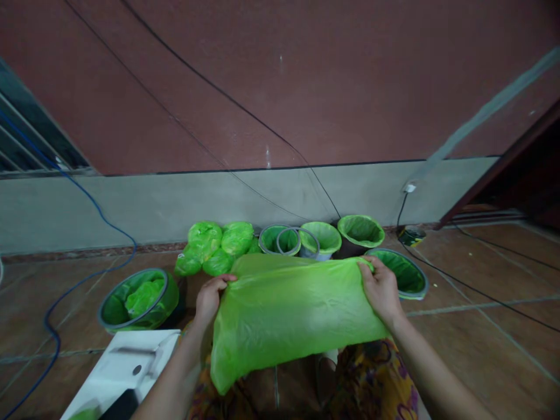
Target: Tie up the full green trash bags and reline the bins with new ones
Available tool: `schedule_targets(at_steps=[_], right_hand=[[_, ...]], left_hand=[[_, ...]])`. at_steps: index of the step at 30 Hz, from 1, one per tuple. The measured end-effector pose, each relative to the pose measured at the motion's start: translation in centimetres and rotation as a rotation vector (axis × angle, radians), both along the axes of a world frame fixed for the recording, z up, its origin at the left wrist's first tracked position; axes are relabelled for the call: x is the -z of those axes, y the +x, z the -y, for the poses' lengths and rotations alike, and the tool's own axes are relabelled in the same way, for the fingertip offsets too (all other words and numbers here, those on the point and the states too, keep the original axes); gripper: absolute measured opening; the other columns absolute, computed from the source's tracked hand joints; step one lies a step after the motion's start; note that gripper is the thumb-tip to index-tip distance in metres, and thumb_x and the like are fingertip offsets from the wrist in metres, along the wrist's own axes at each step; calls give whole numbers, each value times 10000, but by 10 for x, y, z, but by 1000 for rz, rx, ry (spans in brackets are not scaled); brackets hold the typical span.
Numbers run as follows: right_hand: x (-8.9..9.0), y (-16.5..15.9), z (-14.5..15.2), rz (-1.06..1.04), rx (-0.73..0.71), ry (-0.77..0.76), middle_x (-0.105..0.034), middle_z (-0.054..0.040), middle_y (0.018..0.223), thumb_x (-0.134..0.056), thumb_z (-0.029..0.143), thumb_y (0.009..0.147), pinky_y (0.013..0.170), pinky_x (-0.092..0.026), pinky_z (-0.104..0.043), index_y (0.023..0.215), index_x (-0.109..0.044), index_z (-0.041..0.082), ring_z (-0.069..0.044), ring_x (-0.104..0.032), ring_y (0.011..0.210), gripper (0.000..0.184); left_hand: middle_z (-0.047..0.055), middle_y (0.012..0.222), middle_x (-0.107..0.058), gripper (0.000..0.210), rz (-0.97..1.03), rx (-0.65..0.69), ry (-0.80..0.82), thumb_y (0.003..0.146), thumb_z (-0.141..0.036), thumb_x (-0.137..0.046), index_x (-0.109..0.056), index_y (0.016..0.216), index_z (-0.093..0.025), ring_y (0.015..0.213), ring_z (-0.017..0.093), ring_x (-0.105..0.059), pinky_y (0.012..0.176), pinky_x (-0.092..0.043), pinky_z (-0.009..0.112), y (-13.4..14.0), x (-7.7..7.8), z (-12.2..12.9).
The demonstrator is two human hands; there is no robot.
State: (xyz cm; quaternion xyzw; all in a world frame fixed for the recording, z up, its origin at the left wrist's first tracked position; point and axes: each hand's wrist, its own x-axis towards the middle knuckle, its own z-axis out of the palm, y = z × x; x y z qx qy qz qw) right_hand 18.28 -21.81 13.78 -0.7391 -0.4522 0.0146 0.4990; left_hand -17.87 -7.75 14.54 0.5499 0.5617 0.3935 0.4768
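Note:
A thin green plastic bag [301, 309] is stretched out sideways in front of me, above my lap. My left hand [211, 296] pinches its upper left corner, and my right hand [381, 286] grips the upper right corner. The bag's lower left corner droops below the rest. Behind it, along the wall, stand bins lined with green bags: a grey-rimmed bin [268, 238], a white bin [321, 239] and a dark bin [361, 233]. A loose grey ring [315, 248] lies across the first two. Another lined bin [405, 274] is partly hidden behind my right hand.
Several stuffed green bags [214, 245] are heaped against the wall. At the left, a lined bin [135, 300] holds a crumpled green bag, near a white box-like object [126, 364]. A blue cable [55, 332] and a black cable [472, 291] trail over the tiles. A small can [411, 235] stands right.

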Motion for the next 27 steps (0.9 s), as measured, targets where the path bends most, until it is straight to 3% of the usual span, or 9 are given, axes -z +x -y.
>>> schedule_targets(at_steps=[4,8,12,15,19,22,25,27], right_hand=[[0,5,0,-67,-19,21,-650,-37,729,-486,470,854,663,-441,-275,865,-624,171,-182,-578,684,330],[-1,7,-2,-199,-96,35,-675,-37,771,-534,479,828,662,-460,-270,839,-646,169,-178,-595,701,330],[-5,3,-3,-388,-181,-4,-678,-28,760,-594,504,784,612,-482,-258,832,-663,170,-168,-600,671,345],[-12,-2,-1,-437,-253,-75,-686,-35,794,-647,511,736,615,-500,-260,871,-667,165,-170,-613,676,372],[-18,-6,5,-361,-553,-262,-696,-41,888,-746,430,655,676,-525,-269,1052,-634,169,-182,-639,752,489],[-8,-2,7,-259,-712,-427,-697,-29,874,-779,355,606,677,-523,-267,1002,-657,165,-191,-642,773,456],[13,3,5,-135,-710,-542,-647,7,651,-744,329,621,571,-484,-244,703,-668,153,-162,-600,626,209],[27,3,2,-212,-690,-564,-614,17,567,-707,363,659,524,-462,-239,622,-646,155,-140,-564,543,219]], left_hand=[[47,861,-714,369,23,233,22,661,-422,-640,-692,898,-144,753,213,-640,688,-495,312,3,-10,15],[44,1021,-684,507,-283,424,251,619,-368,-753,-650,1085,-197,914,232,-636,837,-494,340,2,-18,21],[71,1100,-638,470,-617,546,422,696,-224,-677,-627,1164,-221,1021,251,-611,931,-458,357,0,-10,17],[102,1042,-637,317,-812,642,444,756,-139,-564,-665,1052,-190,983,258,-624,893,-473,352,1,-1,16],[109,903,-623,243,-1004,625,431,800,-86,-426,-656,818,-162,813,221,-637,800,-494,339,-1,1,12],[114,978,-617,188,-907,540,495,768,-113,-474,-647,820,-169,926,232,-616,890,-474,365,-10,0,2],[109,1209,-581,108,-643,478,512,702,-175,-575,-654,774,-187,1163,275,-516,1035,-382,419,-23,5,-11],[81,1258,-578,88,-428,444,412,697,-252,-609,-648,746,-191,1185,272,-505,1035,-379,410,-30,13,-18]])
